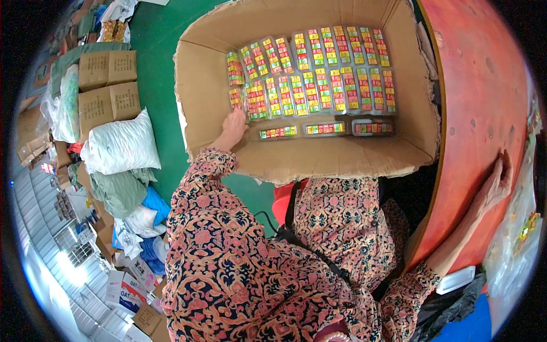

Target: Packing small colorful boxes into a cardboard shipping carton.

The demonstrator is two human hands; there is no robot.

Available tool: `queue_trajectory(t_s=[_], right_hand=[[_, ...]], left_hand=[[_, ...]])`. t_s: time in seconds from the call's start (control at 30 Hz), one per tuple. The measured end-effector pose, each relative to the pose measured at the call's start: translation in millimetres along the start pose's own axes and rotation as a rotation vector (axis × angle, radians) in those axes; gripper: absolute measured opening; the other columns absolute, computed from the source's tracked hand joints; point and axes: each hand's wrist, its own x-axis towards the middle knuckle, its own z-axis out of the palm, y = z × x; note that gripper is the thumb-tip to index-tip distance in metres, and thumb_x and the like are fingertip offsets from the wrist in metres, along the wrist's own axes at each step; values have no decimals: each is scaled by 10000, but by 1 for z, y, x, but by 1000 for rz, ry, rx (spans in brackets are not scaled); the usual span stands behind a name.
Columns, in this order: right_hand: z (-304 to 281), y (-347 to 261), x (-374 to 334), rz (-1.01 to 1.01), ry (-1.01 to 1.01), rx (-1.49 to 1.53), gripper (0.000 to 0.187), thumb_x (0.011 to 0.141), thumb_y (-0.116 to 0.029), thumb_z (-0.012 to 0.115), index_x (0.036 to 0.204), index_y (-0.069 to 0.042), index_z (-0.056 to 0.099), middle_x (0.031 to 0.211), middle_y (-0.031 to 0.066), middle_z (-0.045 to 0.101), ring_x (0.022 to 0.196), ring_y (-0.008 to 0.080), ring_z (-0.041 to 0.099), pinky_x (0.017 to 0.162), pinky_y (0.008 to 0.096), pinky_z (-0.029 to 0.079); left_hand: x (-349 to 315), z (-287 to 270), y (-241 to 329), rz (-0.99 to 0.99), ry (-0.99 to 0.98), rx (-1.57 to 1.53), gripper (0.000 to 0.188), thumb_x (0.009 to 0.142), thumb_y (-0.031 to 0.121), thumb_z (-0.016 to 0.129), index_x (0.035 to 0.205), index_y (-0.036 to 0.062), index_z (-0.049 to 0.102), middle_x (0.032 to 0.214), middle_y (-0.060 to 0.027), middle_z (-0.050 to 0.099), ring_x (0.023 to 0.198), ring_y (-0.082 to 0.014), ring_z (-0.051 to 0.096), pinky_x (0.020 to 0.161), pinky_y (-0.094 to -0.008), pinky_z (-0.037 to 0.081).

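A large cardboard box [336,157] stands open in front of me. Inside it, clear plastic packs [310,91] of small red, yellow and green wrapped pieces stand close together in two rows. Along the near side, three more packs [325,129] lie crosswise. My left hand [232,128] reaches in at the box's left end, its fingers closed at the lower end of a pack [235,97] there; the fingertips are partly hidden. My right hand [501,176] rests on the red tabletop [478,108] with its fingers stretched out, holding nothing.
Left across the green floor [156,57] are stacked cartons [108,68], a stuffed white sack [122,142] and other bags. At the table's right edge lies clear plastic sheeting [515,256]. A white tray [456,280] sits near my right forearm. Something red [281,202] shows below the box.
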Motion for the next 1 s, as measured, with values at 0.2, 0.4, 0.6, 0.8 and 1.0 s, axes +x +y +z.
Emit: queue_trajectory(t_s=[0.2, 0.4, 0.6, 0.8, 1.0], right_hand=[[3, 0, -3, -2, 6, 92, 270, 864, -130, 503, 1074, 19, 585, 1040, 85, 605, 963, 153, 537, 883, 247, 386], [4, -1, -4, 53, -2, 164, 275, 868, -130, 501, 1083, 23, 577, 1055, 82, 600, 980, 142, 533, 883, 239, 387], [4, 1, -2, 15, -12, 150, 271, 870, -139, 509, 1075, 23, 582, 1047, 84, 601, 974, 138, 534, 880, 238, 389], [-2, 8, 0, -18, -9, 74, 269, 866, -135, 519, 1072, 27, 581, 1034, 81, 604, 965, 134, 535, 878, 235, 390], [6, 7, -1, 31, -8, 199, 266, 863, -128, 522, 1073, 25, 581, 1033, 80, 605, 961, 133, 536, 878, 235, 390]], left_hand=[[-1, -22, 12, -33, -61, -2, 450, 660, 241, 731, 940, -24, 498, 881, -153, 555, 860, -303, 578, 700, -385, 494], [-1, -17, 3, 58, 9, -35, 421, 651, 235, 728, 922, -6, 515, 901, -157, 538, 840, -333, 565, 697, -404, 478], [-5, -14, -6, 142, 120, 37, 457, 629, 293, 741, 912, 0, 535, 867, -153, 549, 850, -325, 567, 707, -400, 477], [5, -39, 5, 70, -3, 35, 525, 585, 362, 765, 909, 19, 535, 858, -140, 570, 836, -290, 587, 691, -376, 489], [5, -30, -8, 113, 97, 12, 482, 600, 337, 759, 856, 23, 498, 743, -139, 598, 732, -314, 607, 621, -390, 492]])
